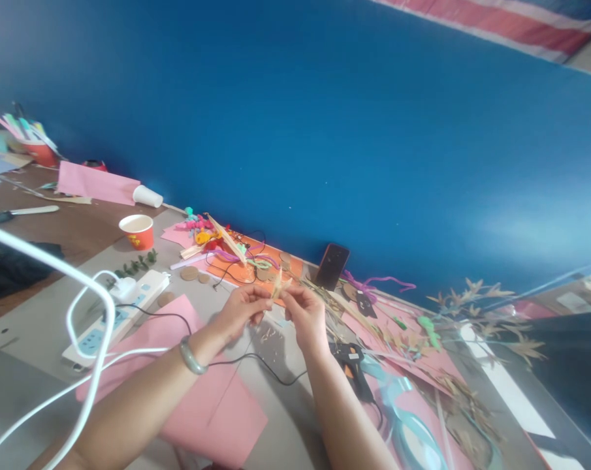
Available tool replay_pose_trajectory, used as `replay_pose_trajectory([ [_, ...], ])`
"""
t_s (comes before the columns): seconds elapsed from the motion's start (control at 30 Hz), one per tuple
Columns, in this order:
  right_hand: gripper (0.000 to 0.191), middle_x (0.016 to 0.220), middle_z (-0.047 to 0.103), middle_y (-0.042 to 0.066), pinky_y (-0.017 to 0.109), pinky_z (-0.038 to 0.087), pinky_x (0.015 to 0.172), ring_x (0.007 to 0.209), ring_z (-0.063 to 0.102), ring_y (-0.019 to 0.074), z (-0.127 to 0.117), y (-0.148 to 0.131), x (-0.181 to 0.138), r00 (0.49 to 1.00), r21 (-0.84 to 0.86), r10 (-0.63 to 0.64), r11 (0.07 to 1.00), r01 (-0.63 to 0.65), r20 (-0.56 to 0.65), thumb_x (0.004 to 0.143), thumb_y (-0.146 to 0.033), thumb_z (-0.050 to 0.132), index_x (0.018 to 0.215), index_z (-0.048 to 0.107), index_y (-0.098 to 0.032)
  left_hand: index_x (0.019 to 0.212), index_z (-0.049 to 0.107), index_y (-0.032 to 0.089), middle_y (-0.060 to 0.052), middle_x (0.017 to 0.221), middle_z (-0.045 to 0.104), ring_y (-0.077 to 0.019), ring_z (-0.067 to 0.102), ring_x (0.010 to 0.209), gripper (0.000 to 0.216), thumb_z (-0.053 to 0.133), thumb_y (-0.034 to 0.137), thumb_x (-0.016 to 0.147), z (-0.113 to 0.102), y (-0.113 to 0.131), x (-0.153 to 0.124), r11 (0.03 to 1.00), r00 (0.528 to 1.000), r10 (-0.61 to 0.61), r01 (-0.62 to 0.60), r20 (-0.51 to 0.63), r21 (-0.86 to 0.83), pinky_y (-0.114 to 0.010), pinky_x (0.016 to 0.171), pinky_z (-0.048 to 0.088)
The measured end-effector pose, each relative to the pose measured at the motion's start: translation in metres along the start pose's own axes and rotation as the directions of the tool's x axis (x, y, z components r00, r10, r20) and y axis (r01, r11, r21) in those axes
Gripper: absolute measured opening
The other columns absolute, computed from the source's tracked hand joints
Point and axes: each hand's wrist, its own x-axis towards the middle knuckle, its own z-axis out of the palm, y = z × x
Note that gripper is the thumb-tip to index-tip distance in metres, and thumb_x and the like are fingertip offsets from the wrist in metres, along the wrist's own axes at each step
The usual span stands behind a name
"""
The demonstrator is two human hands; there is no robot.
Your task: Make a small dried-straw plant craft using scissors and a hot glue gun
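My left hand [246, 308] and my right hand [303, 313] meet over the middle of the table, fingertips pinched together. Between them is a small pale-yellow piece with pointed tips [279, 285], like a dried leaf or husk; its exact kind is unclear. Both hands are closed on it, and the fingers cover its lower part. Below the left hand a thin dark stem or wire [226, 391] slants down. A bangle [192, 356] circles my left wrist. Beside my right forearm lies a black glue gun [352, 369].
At left are a white power strip [121, 320], white cables [110, 307] and a red paper cup [137, 233]. Pink paper [217, 418] lies under my arms. A phone [332, 266] leans against the blue wall. Blue ribbon [398, 418] and dried stems [471, 411] lie right.
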Motion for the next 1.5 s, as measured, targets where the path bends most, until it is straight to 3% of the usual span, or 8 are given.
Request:
replay_pose_trajectory([
  [0.2,0.020,0.046,0.051,-0.006,0.021,0.034,0.039,0.039,0.043,0.0081,-0.001,-0.001,0.000,1.000,0.000,0.004,1.000,-0.004,-0.010,0.069,-0.033,0.072,0.074,0.062,-0.017,0.084,0.058,0.013,0.002,0.060,0.063,-0.0018,0.041,0.036,0.038,0.081,0.027,0.058,0.001,0.005,-0.001,0.992,0.994,-0.110,0.109,-0.009,-0.070,-0.016,0.036,0.023],
  [0.43,0.021,0.047,0.052,-0.006,0.021,0.033,0.037,0.038,0.041,0.0072,0.002,0.000,-0.001,1.000,0.025,0.023,0.999,-0.023,0.003,0.067,-0.035,0.073,0.073,0.062,-0.017,0.098,0.062,0.012,0.002,0.062,0.062,-0.0020,0.041,0.039,0.043,0.080,0.027,0.062,-0.001,0.005,-0.001,0.995,0.995,-0.086,0.088,0.047,-0.048,-0.016,0.038,0.023],
  [0.77,0.022,0.048,0.051,-0.006,0.020,0.030,0.037,0.037,0.038,0.0057,0.005,0.004,-0.001,0.999,0.089,0.041,0.995,-0.041,0.003,0.068,-0.035,0.073,0.071,0.061,-0.017,0.097,0.065,0.012,0.000,0.064,0.064,-0.0016,0.040,0.039,0.041,0.080,0.027,0.062,0.000,0.006,-0.001,0.995,0.993,-0.087,0.090,0.077,-0.041,-0.017,0.038,0.024],
  [1.1,0.022,0.045,0.050,-0.007,0.021,0.031,0.037,0.036,0.039,0.0066,0.004,0.002,-0.002,0.999,0.087,0.034,0.996,-0.034,0.009,0.067,-0.035,0.074,0.072,0.061,-0.018,0.088,0.072,0.011,0.000,0.059,0.061,-0.0037,0.043,0.041,0.031,0.079,0.030,0.063,0.000,-0.001,0.000,0.998,1.000,0.020,-0.020,-0.006,0.057,-0.018,0.040,0.030],
  [1.33,0.021,0.043,0.049,-0.008,0.020,0.030,0.037,0.036,0.039,0.0064,0.004,0.003,-0.001,0.999,0.093,0.048,0.994,-0.048,0.012,0.067,-0.034,0.074,0.071,0.061,-0.018,0.082,0.072,0.012,0.003,0.045,0.053,-0.0064,0.044,0.040,0.026,0.076,0.033,0.067,-0.002,-0.009,0.000,0.963,0.988,0.127,-0.101,-0.092,0.250,-0.019,0.040,0.033],
  [1.5,0.022,0.046,0.053,-0.006,0.021,0.030,0.037,0.036,0.039,0.0064,0.004,0.003,-0.002,0.999,0.083,0.048,0.995,-0.050,0.022,0.067,-0.034,0.075,0.071,0.062,-0.018,0.079,0.072,0.013,0.002,0.049,0.057,-0.0074,0.047,0.042,0.022,0.075,0.033,0.069,-0.002,-0.009,-0.001,0.943,0.977,0.182,-0.141,-0.114,0.301,-0.019,0.040,0.036],
])
